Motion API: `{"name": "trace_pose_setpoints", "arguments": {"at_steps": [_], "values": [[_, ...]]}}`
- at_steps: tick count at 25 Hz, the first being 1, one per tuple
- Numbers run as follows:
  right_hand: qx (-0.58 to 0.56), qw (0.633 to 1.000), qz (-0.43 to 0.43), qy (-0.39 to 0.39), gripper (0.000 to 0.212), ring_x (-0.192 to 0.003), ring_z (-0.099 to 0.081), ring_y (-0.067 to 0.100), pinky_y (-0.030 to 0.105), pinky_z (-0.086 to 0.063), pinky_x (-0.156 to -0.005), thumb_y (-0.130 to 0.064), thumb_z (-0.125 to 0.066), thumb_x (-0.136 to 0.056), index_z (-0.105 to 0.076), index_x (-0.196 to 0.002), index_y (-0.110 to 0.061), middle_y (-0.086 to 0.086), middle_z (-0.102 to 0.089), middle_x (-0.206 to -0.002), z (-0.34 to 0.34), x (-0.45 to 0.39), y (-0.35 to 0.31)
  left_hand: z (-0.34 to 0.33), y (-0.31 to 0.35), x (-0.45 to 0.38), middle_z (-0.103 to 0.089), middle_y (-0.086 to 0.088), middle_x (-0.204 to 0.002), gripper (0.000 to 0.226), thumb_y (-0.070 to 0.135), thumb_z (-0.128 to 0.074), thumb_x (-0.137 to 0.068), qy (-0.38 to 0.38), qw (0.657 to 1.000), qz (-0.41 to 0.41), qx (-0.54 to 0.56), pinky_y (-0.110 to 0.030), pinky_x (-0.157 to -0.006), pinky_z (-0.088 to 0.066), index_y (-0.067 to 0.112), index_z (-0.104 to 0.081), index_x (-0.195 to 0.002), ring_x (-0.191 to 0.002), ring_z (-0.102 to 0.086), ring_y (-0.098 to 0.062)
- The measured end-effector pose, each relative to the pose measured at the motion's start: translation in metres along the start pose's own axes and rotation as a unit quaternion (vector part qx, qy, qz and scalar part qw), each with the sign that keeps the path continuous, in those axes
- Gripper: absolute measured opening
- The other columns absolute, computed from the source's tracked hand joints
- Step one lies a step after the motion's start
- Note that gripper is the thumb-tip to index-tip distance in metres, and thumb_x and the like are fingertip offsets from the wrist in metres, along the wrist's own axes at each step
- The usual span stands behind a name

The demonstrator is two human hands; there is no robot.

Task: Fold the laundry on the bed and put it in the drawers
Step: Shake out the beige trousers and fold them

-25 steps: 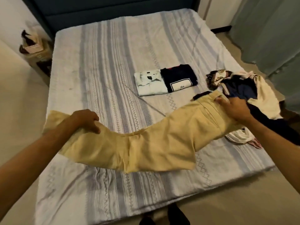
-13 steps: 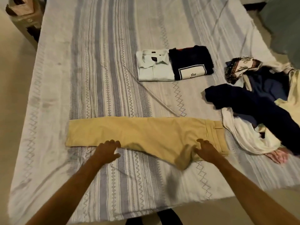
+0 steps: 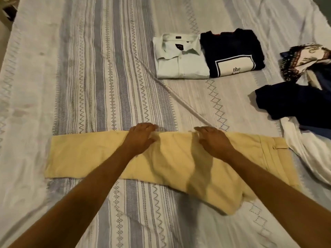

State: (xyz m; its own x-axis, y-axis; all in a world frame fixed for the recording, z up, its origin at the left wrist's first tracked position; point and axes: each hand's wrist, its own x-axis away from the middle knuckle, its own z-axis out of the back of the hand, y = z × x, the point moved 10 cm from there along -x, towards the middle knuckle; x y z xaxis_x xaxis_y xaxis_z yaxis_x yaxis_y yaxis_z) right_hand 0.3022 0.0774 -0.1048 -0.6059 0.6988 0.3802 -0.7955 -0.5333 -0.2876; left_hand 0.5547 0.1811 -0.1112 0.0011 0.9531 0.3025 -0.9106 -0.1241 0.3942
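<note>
Head view: yellow cotton trousers (image 3: pixel 86 158) lie flat, a long strip across the woven striped bed (image 3: pixel 89 68). Left hand (image 3: pixel 141 138) and right hand (image 3: pixel 213 140) press them, palms flat, fingers spread. Beyond the trousers, a folded white collared shirt (image 3: pixel 180 58) touches a navy tee (image 3: pixel 232 51) printed "the".

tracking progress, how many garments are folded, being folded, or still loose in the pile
folded: 2, white shirt and navy tee
being folded: 1, yellow trousers
loose pile: overlapping, count unclear
total countable: 3
</note>
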Motion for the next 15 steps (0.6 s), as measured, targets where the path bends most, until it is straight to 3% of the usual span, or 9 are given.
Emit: {"name": "trace_pose_setpoints", "arguments": {"at_steps": [4, 6, 8, 10, 12, 15], "values": [[-0.100, 0.995, -0.007, -0.018, 0.034, -0.089, -0.067, 0.022, 0.042, -0.057, -0.081, -0.053, -0.071, -0.083, -0.077, -0.102, -0.026, 0.001, -0.072, -0.098, -0.010, -0.046, -0.010, -0.004, -0.021, -0.013, -0.069, 0.011, -0.106, 0.042, 0.067, -0.050, -0.098, -0.025, 0.994, -0.057, 0.095, -0.040, -0.086, -0.053, 0.033, -0.068, -0.113, -0.098, -0.062, -0.010], [-0.096, 0.993, -0.023, -0.063, 0.019, -0.088, -0.064, 0.018, 0.039, -0.054, -0.079, -0.049, -0.077, -0.081, -0.070, -0.083, -0.032, -0.006, -0.067, -0.089, -0.011, -0.051, -0.006, 0.004, -0.042, -0.007, -0.068, 0.009, -0.102, 0.055, 0.080, -0.046, -0.093, -0.031, 0.998, -0.049, 0.038, -0.039, -0.084, -0.052, 0.032, -0.068, -0.106, -0.096, -0.059, -0.012], [-0.054, 0.991, -0.030, -0.115, 0.022, -0.091, -0.059, 0.018, 0.040, -0.052, -0.076, -0.054, -0.072, -0.077, -0.059, -0.074, -0.036, -0.009, -0.061, -0.088, -0.015, -0.057, -0.009, 0.010, -0.080, 0.002, -0.062, 0.012, -0.106, 0.066, 0.089, -0.047, -0.084, -0.099, 0.995, -0.014, -0.014, -0.038, -0.091, -0.048, 0.033, -0.068, -0.113, -0.103, -0.052, -0.013], [-0.032, 0.991, -0.035, -0.125, 0.016, -0.093, -0.060, 0.019, 0.039, -0.053, -0.074, -0.047, -0.068, -0.075, -0.059, -0.078, -0.035, -0.008, -0.059, -0.089, -0.013, -0.065, -0.021, 0.018, -0.122, 0.021, -0.060, 0.019, -0.104, 0.069, 0.093, -0.047, -0.077, -0.149, 0.988, 0.012, 0.029, -0.032, -0.089, -0.043, 0.038, -0.067, -0.113, -0.105, -0.055, -0.012], [-0.042, 0.996, -0.021, -0.080, 0.014, -0.096, -0.062, 0.022, 0.042, -0.055, -0.078, -0.037, -0.065, -0.077, -0.059, -0.089, -0.032, -0.006, -0.062, -0.095, -0.010, -0.072, -0.054, 0.033, -0.166, 0.045, -0.069, 0.017, -0.102, 0.072, 0.098, -0.044, -0.073, -0.150, 0.986, 0.042, 0.066, -0.030, -0.084, -0.042, 0.040, -0.068, -0.108, -0.104, -0.065, -0.019], [-0.055, 0.996, 0.058, -0.030, 0.029, -0.104, -0.059, 0.026, 0.047, -0.052, -0.086, -0.044, -0.058, -0.091, -0.059, -0.112, -0.025, 0.000, -0.063, -0.110, -0.027, -0.068, -0.146, 0.046, -0.241, 0.095, -0.069, 0.003, -0.134, 0.081, 0.089, -0.057, -0.076, -0.144, 0.980, 0.135, 0.032, -0.036, -0.099, -0.045, 0.038, -0.062, -0.138, -0.124, -0.062, -0.026]]}}
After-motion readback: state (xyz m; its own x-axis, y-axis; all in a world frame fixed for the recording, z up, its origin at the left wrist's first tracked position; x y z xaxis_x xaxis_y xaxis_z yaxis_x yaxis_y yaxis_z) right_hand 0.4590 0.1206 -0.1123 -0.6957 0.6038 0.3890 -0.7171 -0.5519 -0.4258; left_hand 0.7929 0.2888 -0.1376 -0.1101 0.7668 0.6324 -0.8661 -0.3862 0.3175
